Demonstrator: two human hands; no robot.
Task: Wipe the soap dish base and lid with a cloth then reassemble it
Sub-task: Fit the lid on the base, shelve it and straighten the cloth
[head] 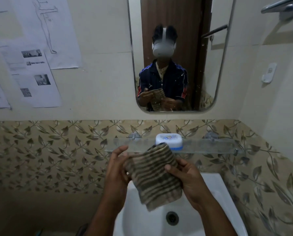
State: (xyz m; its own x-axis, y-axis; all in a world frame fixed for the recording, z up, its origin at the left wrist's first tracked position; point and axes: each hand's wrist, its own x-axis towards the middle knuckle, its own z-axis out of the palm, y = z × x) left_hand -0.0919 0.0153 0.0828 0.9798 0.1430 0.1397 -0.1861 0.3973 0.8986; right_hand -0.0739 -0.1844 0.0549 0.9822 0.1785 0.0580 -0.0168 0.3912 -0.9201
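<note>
— Sitting closed on the glass shelf (202, 147), is that the soap dish (169, 141)?

— Yes. Its lid is on, so whatever is inside cannot be seen. It stands near the middle of the shelf, against the leaf-patterned tiles (48, 150), directly above the white sink (215, 193).

— And the sink itself?

— Only the dark drain (172, 218) shows in the basin.

— How does the dish look?

— A rounded rectangle, white on top with a small colourful print in the centre of the lid, and a blue band along the lower front edge. The cloth (154, 176) hides its near left corner.

— Describe the cloth.

— Ribbed, striped in dull brown and beige, folded and held up over the basin, hanging down between both hands, apart from the dish.

— Who holds it?

— The right hand (188, 179) grips its right edge, thumb curled over the front. The left hand (115, 166) is at the left edge with the thumb raised and fingers partly curled behind the fabric; it seems to hold it, though the fingertips are hidden.

— Anything else?

— The mirror (179, 53) above reflects the person, and printed sheets (33, 75) hang on the wall at left.
</note>
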